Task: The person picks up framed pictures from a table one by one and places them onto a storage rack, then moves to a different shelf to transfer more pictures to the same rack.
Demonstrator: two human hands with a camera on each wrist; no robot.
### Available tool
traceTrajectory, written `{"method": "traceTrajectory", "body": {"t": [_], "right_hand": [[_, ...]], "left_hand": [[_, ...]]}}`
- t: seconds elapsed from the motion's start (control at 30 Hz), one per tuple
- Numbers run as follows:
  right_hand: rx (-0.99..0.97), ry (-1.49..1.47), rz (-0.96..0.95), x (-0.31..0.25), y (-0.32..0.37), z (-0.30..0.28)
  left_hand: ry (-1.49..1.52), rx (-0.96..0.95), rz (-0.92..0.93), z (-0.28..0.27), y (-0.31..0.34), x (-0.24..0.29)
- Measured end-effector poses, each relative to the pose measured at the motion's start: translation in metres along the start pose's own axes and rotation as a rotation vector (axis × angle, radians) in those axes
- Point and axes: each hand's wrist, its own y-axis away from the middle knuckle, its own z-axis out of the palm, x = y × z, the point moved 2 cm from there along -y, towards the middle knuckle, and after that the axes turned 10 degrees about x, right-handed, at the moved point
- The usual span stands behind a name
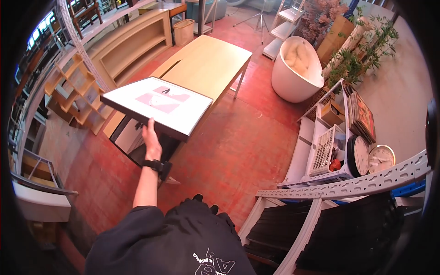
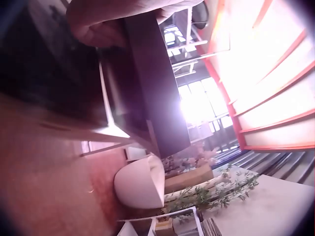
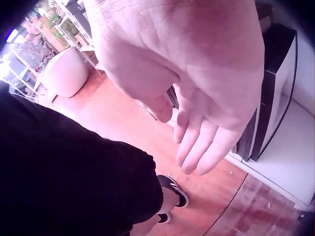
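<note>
My left hand point(image 1: 152, 141) grips the near edge of a dark-edged framed picture point(image 1: 188, 109), with its white face and pink prints turned up. It is held tilted over the near end of a wooden table point(image 1: 208, 57). In the left wrist view, the fingers of the left hand point(image 2: 110, 19) curl round the dark side of the frame point(image 2: 160, 93). The right hand point(image 3: 197, 83) hangs with relaxed fingers and nothing in it, beside black frames point(image 3: 268, 98) on a white shelf. It is outside the head view.
Another dark frame point(image 1: 124, 134) stands below the held picture. A white tub point(image 1: 293, 78), plants point(image 1: 362, 55) and a shelf with a basket point(image 1: 324, 149) and clocks point(image 1: 381, 158) are on the right. Wooden shelving point(image 1: 80, 94) stands at the left, and a metal rack point(image 1: 348, 181) is nearby.
</note>
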Motion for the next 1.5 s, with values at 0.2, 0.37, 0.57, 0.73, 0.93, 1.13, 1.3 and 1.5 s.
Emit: {"method": "traceTrajectory", "body": {"t": [0.2,0.37,0.57,0.73,0.93,1.13,1.3,1.5], "right_hand": [[0.04,0.078,-0.085,-0.004,0.0,0.004],[0.102,0.138,-0.137,-0.028,0.003,0.006],[0.238,-1.015,0.374,-0.041,-0.003,-0.013],[0.58,-0.701,-0.062,-0.15,0.008,-0.122],[1.039,-0.091,-0.667,-0.366,0.14,-0.261],[0.779,0.328,-0.53,-0.368,0.156,-0.269],[0.41,0.342,-0.187,-0.315,0.18,-0.257],[0.36,0.198,0.108,-0.232,0.221,-0.226]], "left_hand": [[0.236,-0.383,-0.195,0.066,-0.024,0.061],[0.243,-0.457,-0.324,0.123,0.011,0.055],[0.115,-0.63,-0.3,0.164,0.102,0.044],[0.014,-0.93,-0.332,0.17,0.189,0.037],[-0.103,-1.205,-0.467,0.148,0.302,0.034],[-0.285,-1.462,-0.869,0.094,0.394,-0.001],[-0.442,-1.522,-1.368,0.035,0.455,-0.04],[-0.729,-1.727,-1.701,-0.028,0.51,-0.07]]}}
